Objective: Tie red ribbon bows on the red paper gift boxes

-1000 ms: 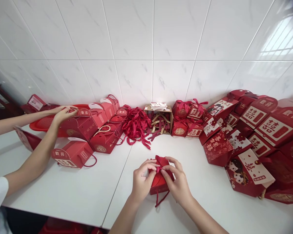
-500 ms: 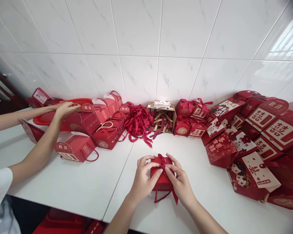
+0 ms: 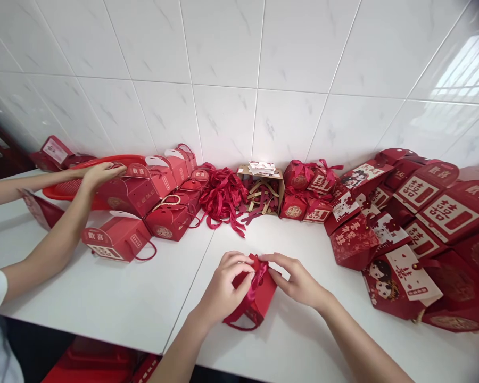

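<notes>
A small red gift box stands on the white table in front of me, turned at an angle. A dark red ribbon bow sits on its top, and a red cord handle hangs at its near side. My left hand is closed at the box's left top edge, thumb and fingers against the bow. At the far right corner, my right hand grips the box between thumb and fingers. Its fingertips are partly hidden.
Loose red ribbons lie by the wall, beside a cardboard box of straps. Bowed boxes stand right of it; large red boxes are piled further right. A co-worker's hand reaches over boxes and a red basket.
The gift box has been turned, its cord handle swinging from the near side toward the left. My right hand has moved from the bow to the box's far right corner.
</notes>
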A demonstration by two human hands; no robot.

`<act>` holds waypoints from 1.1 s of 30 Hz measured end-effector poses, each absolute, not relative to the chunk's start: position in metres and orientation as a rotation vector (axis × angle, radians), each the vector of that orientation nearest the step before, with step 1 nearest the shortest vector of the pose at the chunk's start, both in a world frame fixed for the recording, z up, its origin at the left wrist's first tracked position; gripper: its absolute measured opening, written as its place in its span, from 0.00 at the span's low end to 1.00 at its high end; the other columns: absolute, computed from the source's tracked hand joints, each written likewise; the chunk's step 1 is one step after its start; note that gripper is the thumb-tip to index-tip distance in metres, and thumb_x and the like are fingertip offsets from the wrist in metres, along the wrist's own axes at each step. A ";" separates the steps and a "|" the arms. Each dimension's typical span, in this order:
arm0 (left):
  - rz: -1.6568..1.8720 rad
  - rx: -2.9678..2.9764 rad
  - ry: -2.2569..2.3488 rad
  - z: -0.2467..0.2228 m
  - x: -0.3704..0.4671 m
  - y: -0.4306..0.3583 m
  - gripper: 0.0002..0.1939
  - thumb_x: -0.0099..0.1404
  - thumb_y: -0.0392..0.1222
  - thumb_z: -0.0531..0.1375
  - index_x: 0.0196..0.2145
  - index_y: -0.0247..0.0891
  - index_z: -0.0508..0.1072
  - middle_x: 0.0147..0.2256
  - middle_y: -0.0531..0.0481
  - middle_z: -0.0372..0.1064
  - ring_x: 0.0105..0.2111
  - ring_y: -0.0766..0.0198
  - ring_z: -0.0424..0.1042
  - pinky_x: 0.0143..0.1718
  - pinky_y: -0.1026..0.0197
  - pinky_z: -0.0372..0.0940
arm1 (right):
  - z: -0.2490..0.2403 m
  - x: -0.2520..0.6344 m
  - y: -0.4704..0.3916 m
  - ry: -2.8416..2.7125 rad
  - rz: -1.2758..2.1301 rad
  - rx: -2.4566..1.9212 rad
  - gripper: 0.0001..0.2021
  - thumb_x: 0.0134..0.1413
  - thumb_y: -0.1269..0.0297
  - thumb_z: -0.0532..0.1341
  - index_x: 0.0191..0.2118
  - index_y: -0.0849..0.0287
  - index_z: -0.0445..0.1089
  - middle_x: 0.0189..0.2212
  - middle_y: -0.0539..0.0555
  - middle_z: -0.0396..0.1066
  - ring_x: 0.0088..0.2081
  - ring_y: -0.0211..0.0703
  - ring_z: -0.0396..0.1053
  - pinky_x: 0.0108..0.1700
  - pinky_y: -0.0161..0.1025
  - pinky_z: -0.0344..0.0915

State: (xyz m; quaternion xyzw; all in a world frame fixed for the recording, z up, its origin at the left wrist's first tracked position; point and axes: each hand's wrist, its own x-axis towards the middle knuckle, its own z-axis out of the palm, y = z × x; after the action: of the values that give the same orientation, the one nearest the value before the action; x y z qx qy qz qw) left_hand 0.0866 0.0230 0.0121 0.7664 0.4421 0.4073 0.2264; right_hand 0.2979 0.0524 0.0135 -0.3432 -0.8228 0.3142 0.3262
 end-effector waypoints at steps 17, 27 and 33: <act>1.187 2.231 1.171 0.012 0.085 0.022 0.08 0.63 0.31 0.57 0.30 0.41 0.72 0.28 0.52 0.72 0.35 0.62 0.66 0.38 0.58 0.66 | 0.041 0.298 0.052 -2.409 0.650 -0.703 0.19 0.60 0.67 0.58 0.57 0.53 0.63 0.48 0.58 0.69 0.48 0.45 0.67 0.50 0.41 0.64; 1.045 2.358 1.287 0.026 0.072 0.021 0.06 0.62 0.33 0.57 0.30 0.41 0.73 0.30 0.51 0.73 0.36 0.61 0.67 0.40 0.57 0.65 | 0.029 0.295 0.043 -2.706 0.218 -0.559 0.20 0.64 0.72 0.50 0.54 0.45 0.69 0.33 0.55 0.65 0.35 0.44 0.57 0.37 0.40 0.58; 0.987 2.272 1.445 0.032 0.067 0.035 0.05 0.60 0.35 0.58 0.27 0.41 0.71 0.29 0.53 0.72 0.34 0.61 0.68 0.43 0.55 0.63 | 0.028 0.294 0.043 -2.732 0.268 -0.587 0.17 0.64 0.69 0.52 0.52 0.43 0.70 0.32 0.54 0.60 0.34 0.44 0.53 0.37 0.38 0.56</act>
State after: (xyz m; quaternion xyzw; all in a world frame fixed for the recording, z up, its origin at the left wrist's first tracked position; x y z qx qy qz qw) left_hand 0.0672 0.0350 0.0319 0.7849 0.4990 0.3410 0.1365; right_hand 0.2940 0.0435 0.0283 -0.2061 -0.9597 0.0941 0.1662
